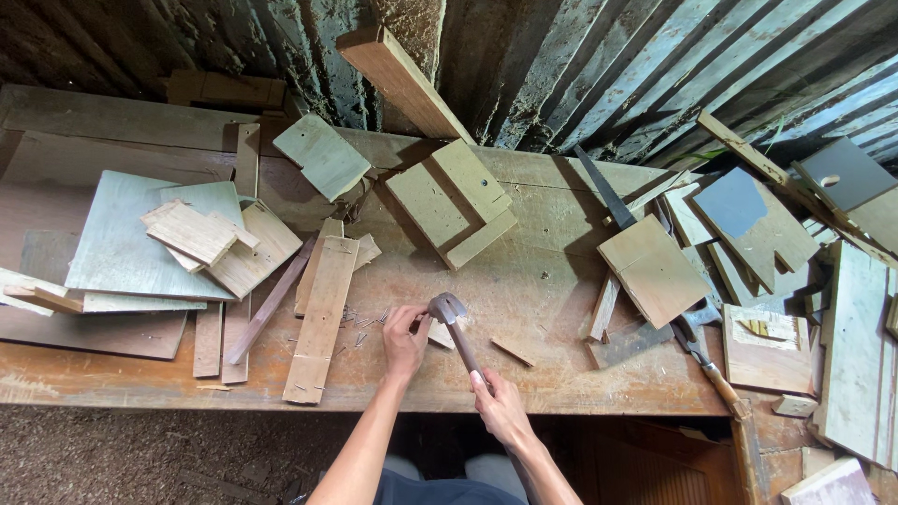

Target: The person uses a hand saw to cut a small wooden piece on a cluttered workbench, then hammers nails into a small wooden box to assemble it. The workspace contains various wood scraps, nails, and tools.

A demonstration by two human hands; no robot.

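My right hand (499,404) grips the wooden handle of a claw hammer (455,327), its metal head lying near the middle of the workbench. My left hand (404,339) rests on the bench just left of the hammer head, fingers pinched together close to the head; whether they hold a nail is too small to tell. Several loose nails (365,320) lie scattered just left of that hand. A small wood offcut (440,335) sits between hand and hammer.
A long wooden strip (321,323) with nails lies left of the hands. Plywood boards (140,238) are stacked at the left, joined panels (454,201) at the back, a hand saw (613,201) and scrap pieces (748,229) at the right. Corrugated metal wall behind.
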